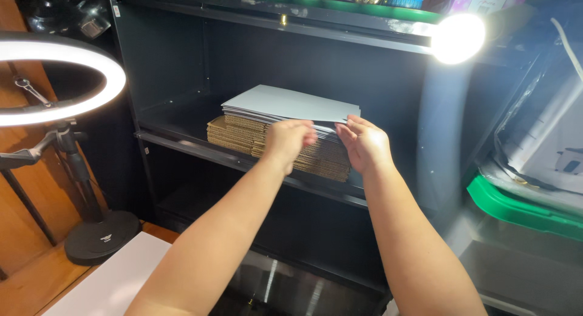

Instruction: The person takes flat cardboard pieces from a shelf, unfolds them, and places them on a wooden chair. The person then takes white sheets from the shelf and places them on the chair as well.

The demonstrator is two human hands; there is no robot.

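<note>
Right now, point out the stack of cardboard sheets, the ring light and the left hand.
stack of cardboard sheets (285,103), head view, on the pale top sheet.
ring light (91,106), head view, on the glowing ring's lower right arc.
left hand (290,140), head view, on the knuckles.

- flat sheet stack (285,103) on cardboard stack (243,133), both on middle shelf (182,140) of cabinet (164,54)
- left hand (289,140), right hand (364,144) at front edge of sheets
- ring light (54,79) left of cabinet
- bin (522,206) right

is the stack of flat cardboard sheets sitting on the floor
No, the stack of flat brown cardboard sheets lies on a black metal shelf, with both hands at its front edge.
</note>
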